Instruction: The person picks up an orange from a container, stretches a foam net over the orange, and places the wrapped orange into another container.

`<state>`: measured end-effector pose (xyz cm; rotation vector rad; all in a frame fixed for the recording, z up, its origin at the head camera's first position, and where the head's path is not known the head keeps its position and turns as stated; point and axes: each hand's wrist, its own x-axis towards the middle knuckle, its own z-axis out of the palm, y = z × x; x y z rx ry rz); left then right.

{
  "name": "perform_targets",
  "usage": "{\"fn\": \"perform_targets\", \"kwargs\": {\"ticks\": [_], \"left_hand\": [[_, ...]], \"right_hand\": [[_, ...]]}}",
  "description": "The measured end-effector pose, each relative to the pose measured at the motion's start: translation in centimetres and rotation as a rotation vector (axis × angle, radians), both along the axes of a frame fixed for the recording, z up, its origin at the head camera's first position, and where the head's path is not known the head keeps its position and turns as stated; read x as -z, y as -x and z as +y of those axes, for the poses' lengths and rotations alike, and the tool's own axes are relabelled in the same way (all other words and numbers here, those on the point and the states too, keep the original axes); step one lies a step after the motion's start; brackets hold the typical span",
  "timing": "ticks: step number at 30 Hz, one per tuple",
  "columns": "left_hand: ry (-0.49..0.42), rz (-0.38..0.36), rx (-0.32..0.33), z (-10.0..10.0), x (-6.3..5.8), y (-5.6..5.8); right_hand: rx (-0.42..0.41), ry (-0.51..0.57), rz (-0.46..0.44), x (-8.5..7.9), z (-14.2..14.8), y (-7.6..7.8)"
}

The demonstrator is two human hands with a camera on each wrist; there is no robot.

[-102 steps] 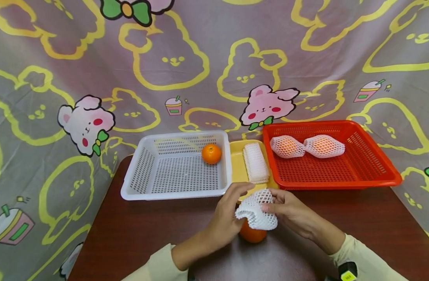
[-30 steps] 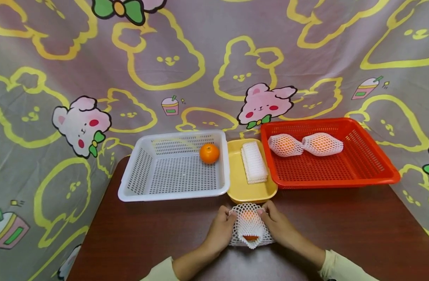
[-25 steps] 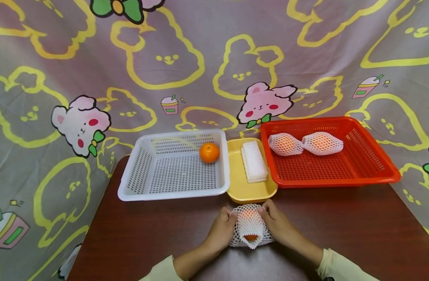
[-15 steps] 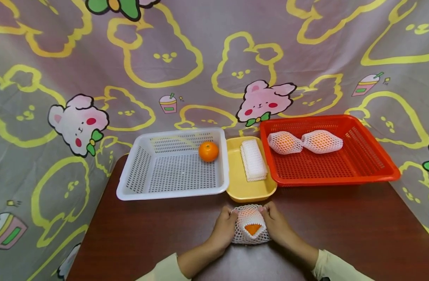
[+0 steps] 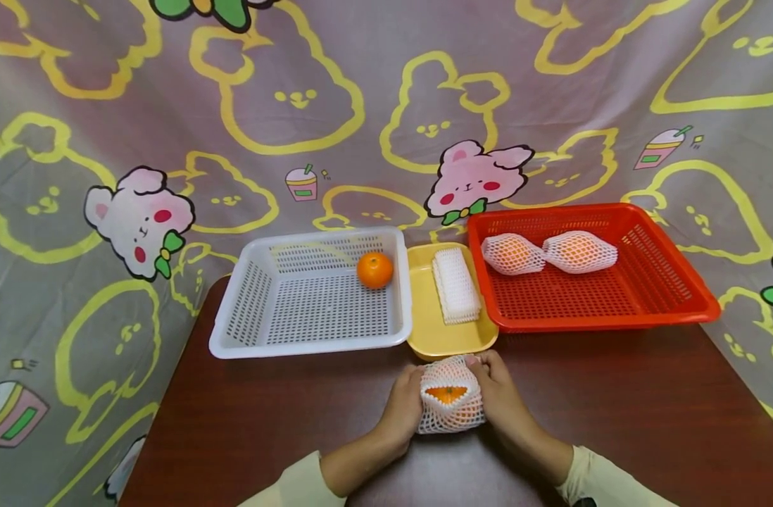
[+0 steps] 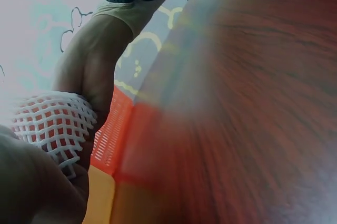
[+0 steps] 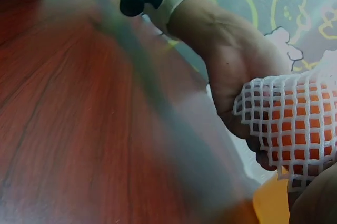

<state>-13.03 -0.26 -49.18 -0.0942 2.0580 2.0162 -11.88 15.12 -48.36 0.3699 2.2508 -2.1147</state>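
Note:
Between my two hands is an orange (image 5: 448, 396) inside a white foam net sleeve (image 5: 451, 420), just in front of the yellow tray. Orange peel shows bare through the sleeve's open mouth, which faces me. My left hand (image 5: 404, 407) grips the netted fruit from the left, and my right hand (image 5: 502, 394) grips it from the right, thumb on the netting. In the right wrist view the foam mesh (image 7: 300, 121) stretches over the fruit, with the left hand's fingers behind it. The left wrist view shows the same mesh (image 6: 52, 121) in front of the right hand.
A white basket (image 5: 310, 346) at the back left holds one bare orange (image 5: 375, 270). The yellow tray (image 5: 427, 331) beside it holds a stack of foam sleeves (image 5: 456, 285). Two netted oranges (image 5: 579, 252) lie in the red basket (image 5: 602, 322) at the back right. A patterned curtain (image 5: 336, 91) hangs behind.
Earlier the sleeve was held loose above the bare orange; it came down over the fruit. The wrapped orange has since tipped, its opening turning upward to show more peel. Both hands keep hold.

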Motion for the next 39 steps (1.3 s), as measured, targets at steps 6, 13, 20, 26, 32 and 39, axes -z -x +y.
{"fn": "perform_targets", "kwargs": {"ticks": [6,13,20,26,32,39], "left_hand": [[-0.089,0.009,-0.018,0.1,-1.0,0.0],[-0.189,0.030,-0.007,0.4,-1.5,-0.2],[-0.352,-0.102,-0.034,0.8,-2.1,-0.2],[-0.458,-0.208,-0.025,0.9,-2.9,0.4],[-0.463,-0.178,-0.078,1.0,-3.9,1.0],[-0.289,-0.150,-0.089,0.9,-5.1,0.6]], "right_hand": [[0.019,0.118,-0.026,-1.1,-0.1,0.4],[0.008,0.259,-0.085,-1.6,-0.1,0.5],[-0.013,0.116,-0.058,-2.7,0.0,0.2],[-0.115,-0.050,0.306,-3.7,0.7,-0.7],[-0.346,0.012,0.482,-4.5,0.6,-1.6],[-0.243,-0.113,0.415,-4.8,0.0,-1.7]]}}
